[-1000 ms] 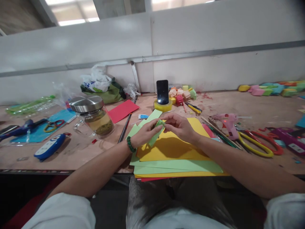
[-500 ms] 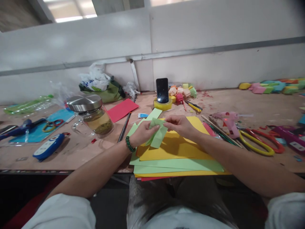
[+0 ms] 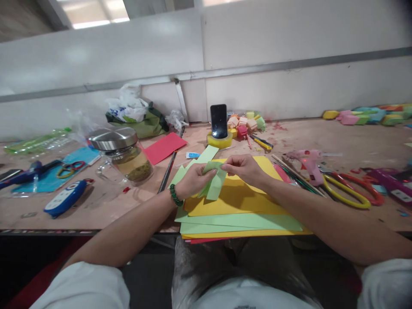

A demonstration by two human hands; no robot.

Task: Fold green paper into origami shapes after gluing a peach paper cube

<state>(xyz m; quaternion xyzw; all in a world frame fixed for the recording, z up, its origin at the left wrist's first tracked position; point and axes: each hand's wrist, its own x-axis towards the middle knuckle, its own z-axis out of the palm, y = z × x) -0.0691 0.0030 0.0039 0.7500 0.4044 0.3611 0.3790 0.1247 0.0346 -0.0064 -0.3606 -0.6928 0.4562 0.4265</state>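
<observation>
A folded light green paper strip is held up between my two hands over the paper stack. My left hand, with a green bead bracelet at its wrist, is closed on the strip's left side, thumb on top. The fingertips of my right hand pinch its upper right edge. One end of the strip hangs down below the hands. Beneath lie yellow sheets and light green sheets. More green strips lie behind my left hand.
On the left stand a lidded glass mug and a blue power strip. A phone leans in a yellow tape roll behind the paper. To the right lie a pink glue gun and large scissors; folded paper pieces sit near the wall.
The strip's upper part has tilted and folded over slightly between my fingers. Both hands stay in almost the same place, still gripping it.
</observation>
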